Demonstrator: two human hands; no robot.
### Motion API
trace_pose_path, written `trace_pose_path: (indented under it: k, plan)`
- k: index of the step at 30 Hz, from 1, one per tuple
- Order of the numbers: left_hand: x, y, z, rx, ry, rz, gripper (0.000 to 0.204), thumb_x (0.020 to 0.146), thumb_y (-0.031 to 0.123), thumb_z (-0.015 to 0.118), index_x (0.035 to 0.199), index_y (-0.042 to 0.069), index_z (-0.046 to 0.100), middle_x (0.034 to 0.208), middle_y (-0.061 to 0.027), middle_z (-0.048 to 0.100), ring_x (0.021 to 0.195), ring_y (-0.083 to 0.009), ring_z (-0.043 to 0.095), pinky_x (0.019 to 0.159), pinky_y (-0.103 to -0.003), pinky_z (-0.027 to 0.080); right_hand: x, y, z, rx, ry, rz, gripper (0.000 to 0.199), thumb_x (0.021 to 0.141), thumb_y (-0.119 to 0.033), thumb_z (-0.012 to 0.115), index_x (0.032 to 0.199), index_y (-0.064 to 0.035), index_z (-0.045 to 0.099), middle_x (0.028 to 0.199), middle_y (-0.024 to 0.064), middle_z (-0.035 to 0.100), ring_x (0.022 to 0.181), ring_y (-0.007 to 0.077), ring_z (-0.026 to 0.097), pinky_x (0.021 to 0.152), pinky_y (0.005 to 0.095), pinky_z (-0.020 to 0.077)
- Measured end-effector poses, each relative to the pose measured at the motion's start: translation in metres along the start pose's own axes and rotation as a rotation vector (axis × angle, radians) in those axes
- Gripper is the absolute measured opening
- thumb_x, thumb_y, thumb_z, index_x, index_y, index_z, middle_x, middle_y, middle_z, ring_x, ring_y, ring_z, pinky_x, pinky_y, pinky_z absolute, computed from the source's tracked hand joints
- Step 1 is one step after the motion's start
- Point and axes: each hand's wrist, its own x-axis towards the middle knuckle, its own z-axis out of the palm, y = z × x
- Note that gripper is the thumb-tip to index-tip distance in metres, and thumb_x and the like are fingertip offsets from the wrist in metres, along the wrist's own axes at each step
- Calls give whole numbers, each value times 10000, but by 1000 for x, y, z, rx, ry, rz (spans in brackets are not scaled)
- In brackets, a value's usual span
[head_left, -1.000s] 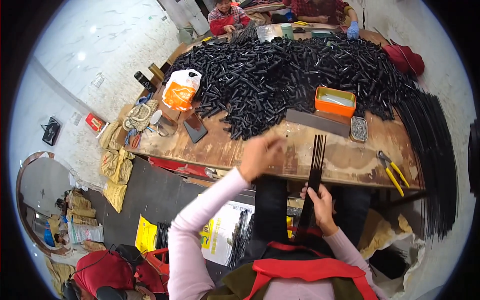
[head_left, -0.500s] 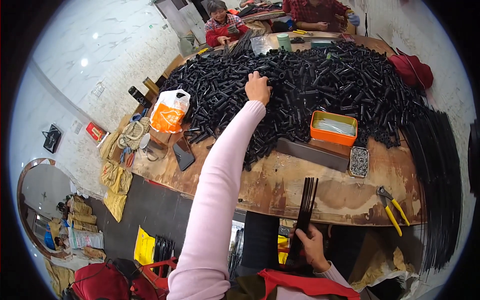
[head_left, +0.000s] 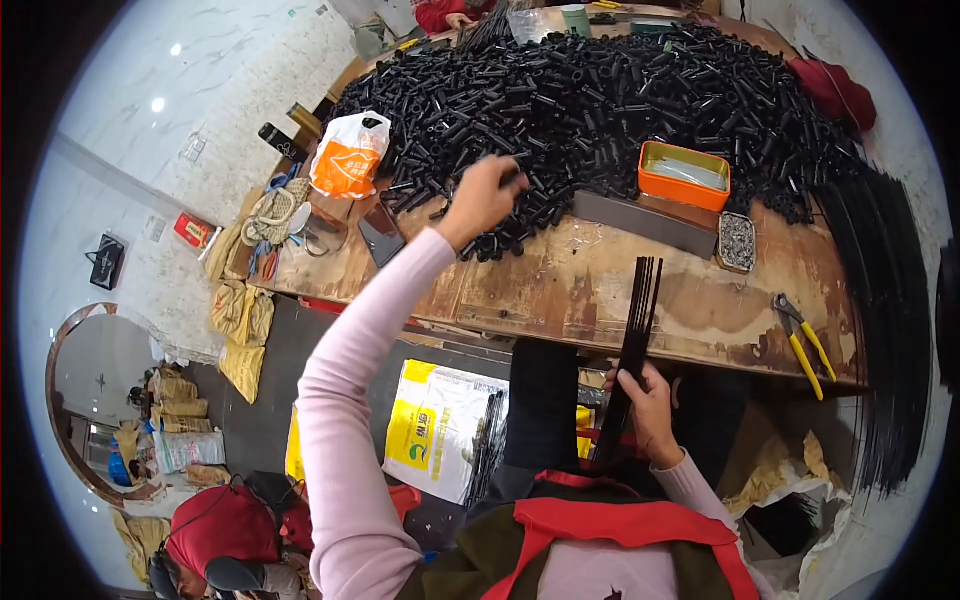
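Your left hand is pulling a tube from the pile; your right holds the rods.

On the tabletop, the tube pile is the landmark. At its near edge your left hand has its fingers closed on one tube; lift it clear without dragging neighbours. Nearer you than the pile, your right hand grips the rods upright; hold them steady.

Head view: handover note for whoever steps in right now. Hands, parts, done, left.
Left hand: closed on a short black tube, at the near edge of the black tube pile.
Right hand: grip on a bundle of thin black rods, held upright at the wooden table edge.
Done: one tube picked, it seems.
Left: tube and rods not yet together.
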Motion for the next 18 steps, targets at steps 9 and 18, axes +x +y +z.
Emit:
trace_pose_path:
  k: [9, 18]
  plan:
    - [17, -6, 49, 354, 25, 240, 132, 755, 1, 642, 880, 38, 625, 952, -140, 546, 800, -349, 612, 702, -441, 502, -5, -1, 6, 20, 7, 6, 220, 968, -111, 585, 1138, 28, 596, 957, 74, 667, 862, 140, 650, 830, 290, 520]
    - [-51, 118, 61, -785, -338, -89, 207, 864, 36, 681, 1056, 32, 604, 919, -16, 647, 805, -82, 568, 687, -246, 483, -19, 1, 12, -153, 9, -103, 322, 1031, -254, 471, 1162, 21, 577, 929, 92, 651, 847, 167, 627, 806, 302, 502]
